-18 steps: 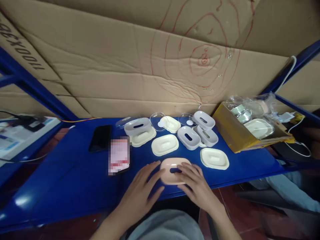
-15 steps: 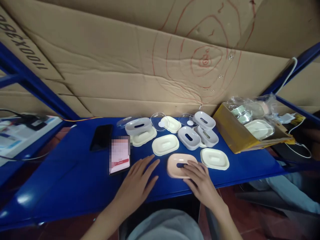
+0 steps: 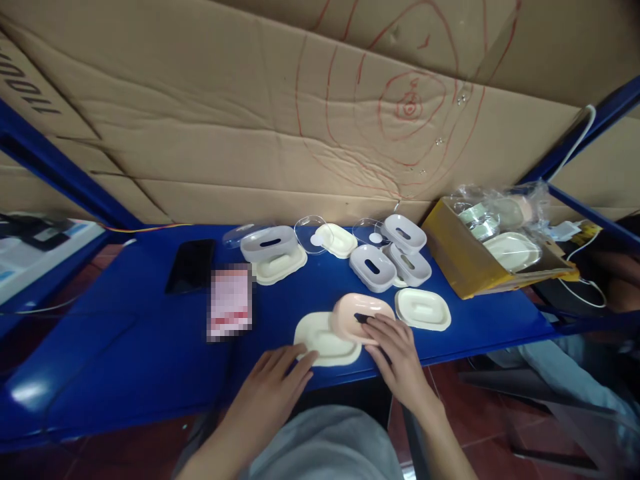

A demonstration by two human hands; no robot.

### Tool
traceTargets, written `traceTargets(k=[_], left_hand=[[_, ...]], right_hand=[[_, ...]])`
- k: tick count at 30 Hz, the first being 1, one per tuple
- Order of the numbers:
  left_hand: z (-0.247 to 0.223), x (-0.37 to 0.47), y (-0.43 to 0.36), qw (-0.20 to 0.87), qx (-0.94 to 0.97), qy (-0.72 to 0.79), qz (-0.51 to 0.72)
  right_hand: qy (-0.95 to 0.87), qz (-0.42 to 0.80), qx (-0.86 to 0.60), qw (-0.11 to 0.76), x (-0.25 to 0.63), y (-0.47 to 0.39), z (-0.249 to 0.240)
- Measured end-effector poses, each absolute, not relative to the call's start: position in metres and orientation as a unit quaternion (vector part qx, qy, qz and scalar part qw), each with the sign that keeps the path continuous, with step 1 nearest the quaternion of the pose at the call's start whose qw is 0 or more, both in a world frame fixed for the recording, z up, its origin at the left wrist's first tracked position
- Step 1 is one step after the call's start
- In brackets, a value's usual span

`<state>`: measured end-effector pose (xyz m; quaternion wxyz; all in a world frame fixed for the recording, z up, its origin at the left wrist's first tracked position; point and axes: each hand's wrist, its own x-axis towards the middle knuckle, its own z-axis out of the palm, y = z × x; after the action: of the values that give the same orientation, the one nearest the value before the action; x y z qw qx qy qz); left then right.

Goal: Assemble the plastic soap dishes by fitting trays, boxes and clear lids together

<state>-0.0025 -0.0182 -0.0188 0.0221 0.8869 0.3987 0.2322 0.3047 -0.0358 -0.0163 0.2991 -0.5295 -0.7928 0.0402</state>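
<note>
My right hand [image 3: 397, 350] grips a glossy pink soap dish [image 3: 350, 317] by its right end. The fingers lie over the rim near the oval slot, and the thumb is at the near edge. The soap dish overlaps the right far part of a cream oval tray [image 3: 325, 348]. My left hand [image 3: 277, 380] touches the tray's left edge with outstretched fingertips, its thumb apart on the near side. Another cream tray [image 3: 423, 309] lies right of the pink dish. Several grey soap dishes [image 3: 373, 268] sit behind, some stacked or overlapping.
A blue table [image 3: 125, 347] carries a black phone [image 3: 190, 267] and a phone with a blurred screen [image 3: 230, 303] on the left. Clear oval discs [image 3: 313, 233] lie at the back. A yellow-taped box [image 3: 450, 267] of wrapped dishes stands right, before a cardboard wall [image 3: 200, 133].
The cream tray has come nearer to me, under my left fingertips and partly beneath the pink soap dish. My right hand keeps the dish. The camera view has shifted slightly.
</note>
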Motion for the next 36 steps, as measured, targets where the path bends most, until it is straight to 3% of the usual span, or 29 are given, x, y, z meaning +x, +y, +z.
traceTargets(k=[5, 10, 18, 23, 26, 28, 30, 32, 36], left_hand=[[-0.030, -0.013, -0.033, 0.041, 0.828, 0.459, 0.320], [-0.025, -0.011, -0.020, 0.077, 0.858, 0.417, 0.290], [-0.023, -0.004, -0.008, 0.125, 0.868, 0.404, 0.262], [-0.022, 0.001, 0.006, 0.144, 0.869, 0.398, 0.255], [-0.024, 0.001, 0.009, 0.154, 0.848, 0.427, 0.275], [-0.026, 0.000, 0.008, 0.164, 0.829, 0.452, 0.284], [-0.027, 0.000, 0.005, 0.169, 0.822, 0.466, 0.281], [-0.027, -0.001, 0.003, 0.163, 0.827, 0.465, 0.270], [-0.023, -0.005, 0.002, 0.162, 0.842, 0.448, 0.252]], right_hand=[[-0.843, 0.038, -0.469, 0.261, 0.257, -0.044, -0.002], [-0.862, -0.001, -0.449, 0.237, 0.227, -0.050, -0.002], [-0.866, -0.061, -0.442, 0.226, 0.243, -0.044, -0.005], [-0.883, 0.008, -0.429, 0.191, 0.265, -0.032, 0.002], [-0.897, 0.075, -0.384, 0.205, 0.282, 0.003, 0.017], [-0.879, 0.058, -0.406, 0.242, 0.285, 0.044, 0.027], [-0.860, 0.026, -0.460, 0.220, 0.277, 0.095, 0.034], [-0.860, 0.047, -0.467, 0.198, 0.261, 0.144, 0.038], [-0.853, 0.087, -0.454, 0.240, 0.237, 0.191, 0.045]])
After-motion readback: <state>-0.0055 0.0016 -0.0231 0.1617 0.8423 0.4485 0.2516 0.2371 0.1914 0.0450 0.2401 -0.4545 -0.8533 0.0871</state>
